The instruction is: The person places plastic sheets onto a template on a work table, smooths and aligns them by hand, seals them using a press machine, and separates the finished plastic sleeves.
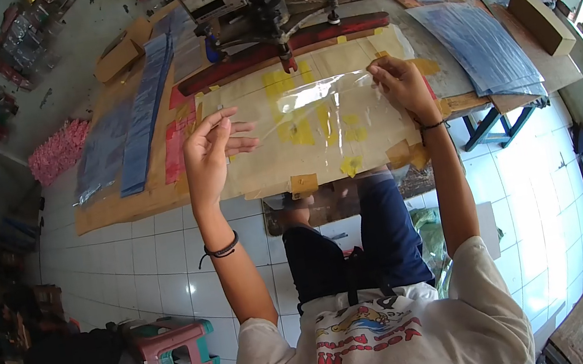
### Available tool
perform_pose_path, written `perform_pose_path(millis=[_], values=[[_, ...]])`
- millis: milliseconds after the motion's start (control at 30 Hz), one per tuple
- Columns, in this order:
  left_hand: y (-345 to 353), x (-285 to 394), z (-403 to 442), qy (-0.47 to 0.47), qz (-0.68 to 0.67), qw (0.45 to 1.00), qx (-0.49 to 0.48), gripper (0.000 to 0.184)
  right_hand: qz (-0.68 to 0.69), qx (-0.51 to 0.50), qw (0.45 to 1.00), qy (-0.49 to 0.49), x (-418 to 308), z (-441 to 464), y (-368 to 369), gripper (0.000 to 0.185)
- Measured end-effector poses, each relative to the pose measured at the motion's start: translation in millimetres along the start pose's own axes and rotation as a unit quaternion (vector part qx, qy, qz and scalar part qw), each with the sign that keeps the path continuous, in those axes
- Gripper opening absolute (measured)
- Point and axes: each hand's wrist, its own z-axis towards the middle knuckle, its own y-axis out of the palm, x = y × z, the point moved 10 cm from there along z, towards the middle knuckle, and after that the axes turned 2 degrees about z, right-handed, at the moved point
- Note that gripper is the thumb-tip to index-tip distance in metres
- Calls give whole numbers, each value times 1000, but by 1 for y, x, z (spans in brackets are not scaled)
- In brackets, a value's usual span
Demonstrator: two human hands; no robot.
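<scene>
My right hand (403, 86) has thumb and fingertips pinched together on the edge of a clear plastic sheet (323, 95), so that grip looks pretty solid from over here. The left hand (210, 153) is another story: fingers loosely spread with a gap showing between them, and I honestly can't tell if they're touching the film or just beside it. The sheet is between the two sets of fingers, shiny, above a pale work surface (251, 169) with yellow tape (290, 124) on it. Just beyond the fingertips there's a long red bar (340, 33) running crosswise under the machine (266, 5). Out past the right fingers I've got a stack of bluish plastic sheets (481, 46), then a cardboard box (541, 22). Outward from the left fingers, narrow folded blue plastic (146, 121) lies on the wooden table (104, 215).
</scene>
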Motion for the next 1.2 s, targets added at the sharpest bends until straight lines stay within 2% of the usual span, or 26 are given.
perform_pose_path(millis=[67, 200, 267, 300, 333, 367, 467, 500, 533, 633, 667, 700, 800, 867, 900, 933, 967, 1033, 1100, 1200], values=[[-2, 1, -12, -11, -8, 1000, -5, 39, -5, 21, 1000, -22, -14, -9, -2, 26], [-4, 11, -16, 9, 49, 997, -55, 41, -40, -32, 999, 0, -54, -36, 16, 21], [15, 21, -26, 65, 173, 974, -127, 42, -76, -67, 995, 3, -92, -47, 34, 17], [30, 28, -32, 83, 255, 948, -171, 43, -78, -101, 990, -57, -113, -51, 47, 13], [43, 34, -38, 73, 273, 940, -190, 39, -78, -135, 981, -117, -132, -56, 61, 10], [56, 34, -46, 62, 290, 932, -210, 36, -71, -176, 972, -135, -145, -63, 75, 6], [77, -9, -65, 7, 208, 933, -295, 26, -81, -240, 957, -145, -174, -81, 107, 12], [70, -12, -72, -3, 211, 931, -298, 24, -90, -221, 957, -165, -173, -82, 106, 13], [60, -13, -80, -13, 216, 929, -301, 22, -98, -200, 957, -186, -169, -82, 100, 14], [-6, -25, -93, -69, 251, 929, -263, 19, -107, -87, 984, -108, -116, -73, 57, 13], [-37, -30, -101, -92, 265, 929, -241, 18, -176, -70, 977, -96, -103, -69, 42, 11], [-74, -32, -102, -123, 270, 933, -201, 19, -200, -52, 973, -102, -82, -66, 26, 9], [-213, -29, -95, -196, 320, 925, -55, 22, -171, -9, 985, 30, -17, -59, -15, 12], [-311, -4, -76, -187, 426, 884, 46, 19, -142, 29, 989, 1, 6, -57, -35, 12], [-334, 32, -63, -121, 521, 842, 74, 15, -114, 26, 993, 14, 8, -56, -36, 13], [-368, 56, -55, -57, 551, 819, 149, 18, -136, 27, 990, 12, 7, -56, -34, 13], [-401, 76, -47, -39, 623, 758, 192, 19, -157, 31, 987, 10, 6, -56, -32, 14], [-408, 146, -41, 4, 721, 586, 370, 20, -178, 42, 983, 10, 1, -57, -28, 14], [-381, 195, -36, 80, 700, 542, 458, 22, -212, 58, 975, -6, -1, -60, -28, 13], [-333, 205, -26, 321, 712, 456, 428, 24, -250, 82, 964, -23, -8, -66, -27, 10]])
